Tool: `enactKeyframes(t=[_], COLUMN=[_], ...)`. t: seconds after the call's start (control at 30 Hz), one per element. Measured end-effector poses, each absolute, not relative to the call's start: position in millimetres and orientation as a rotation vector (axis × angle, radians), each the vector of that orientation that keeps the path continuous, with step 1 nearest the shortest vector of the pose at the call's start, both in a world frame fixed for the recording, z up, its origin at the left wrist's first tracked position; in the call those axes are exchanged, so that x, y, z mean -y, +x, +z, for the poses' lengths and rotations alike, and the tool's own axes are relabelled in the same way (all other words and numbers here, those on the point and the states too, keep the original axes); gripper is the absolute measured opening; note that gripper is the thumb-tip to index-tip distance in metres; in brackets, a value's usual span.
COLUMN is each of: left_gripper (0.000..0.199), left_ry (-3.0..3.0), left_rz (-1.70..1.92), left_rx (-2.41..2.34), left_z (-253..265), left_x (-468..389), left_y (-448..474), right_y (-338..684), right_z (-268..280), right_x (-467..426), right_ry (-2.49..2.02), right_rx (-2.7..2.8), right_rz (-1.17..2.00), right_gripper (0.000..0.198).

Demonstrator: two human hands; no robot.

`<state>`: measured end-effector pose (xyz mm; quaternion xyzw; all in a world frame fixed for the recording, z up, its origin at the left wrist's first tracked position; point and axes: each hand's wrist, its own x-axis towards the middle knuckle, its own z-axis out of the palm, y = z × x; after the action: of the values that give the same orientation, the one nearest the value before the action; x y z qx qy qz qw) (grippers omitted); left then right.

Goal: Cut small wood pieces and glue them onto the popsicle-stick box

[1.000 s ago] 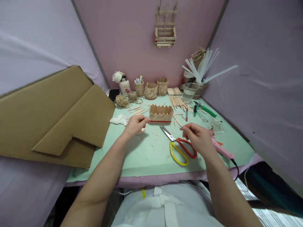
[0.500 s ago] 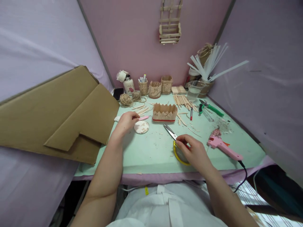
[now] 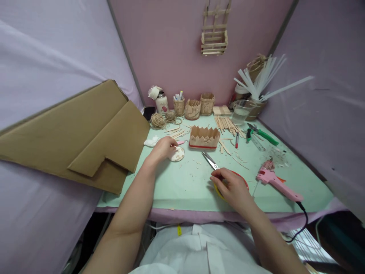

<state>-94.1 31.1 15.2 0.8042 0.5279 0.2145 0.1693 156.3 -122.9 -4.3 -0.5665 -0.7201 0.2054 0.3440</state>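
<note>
My left hand (image 3: 164,147) is over the left rim of a round white dish (image 3: 178,155) holding small pale pieces. Its fingers are bent together, and anything between them is too small or hidden to tell. A pink-handled tool (image 3: 181,142) lies just behind the dish. My right hand (image 3: 228,185) is above the scissors (image 3: 211,161), thumb and fingertips pinched close together; what they hold, if anything, cannot be made out. The scissors lie on the table with red and yellow handle loops partly under the hand. Between and beyond the hands stands a zigzag-edged wooden box (image 3: 204,138) with a red band.
A pink glue gun (image 3: 278,184) with a black cord lies at right, near green-handled pliers (image 3: 264,134). Wooden sticks (image 3: 226,125), twine balls (image 3: 158,120), decorated pots (image 3: 193,109) and a clear cup (image 3: 241,113) stand or lie behind. Cardboard (image 3: 85,140) leans at left.
My left hand has moved from the pink-handled tool to the white dish. My right hand has shifted slightly back along the scissors, uncovering the red loop. The whole view has shifted.
</note>
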Motion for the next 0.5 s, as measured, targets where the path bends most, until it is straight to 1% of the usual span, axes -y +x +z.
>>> enactKeyframes(t=[0.2,0.5], left_gripper=[0.025,0.022], left_ry=[2.428,2.467], left_rz=[0.497,0.444], left_rx=[-1.409,-1.391], left_z=[1.8,4.1], left_x=[-34.7,-32.2], left_y=[-83.3,-82.0], right_y=[154.8,152.0], right_z=[-2.5,-2.7], right_x=[124.3,125.6], right_ry=[-1.451,-1.443], right_rx=[1.863,1.900], right_rz=[0.556,0.614], right_gripper=[0.014,0.014])
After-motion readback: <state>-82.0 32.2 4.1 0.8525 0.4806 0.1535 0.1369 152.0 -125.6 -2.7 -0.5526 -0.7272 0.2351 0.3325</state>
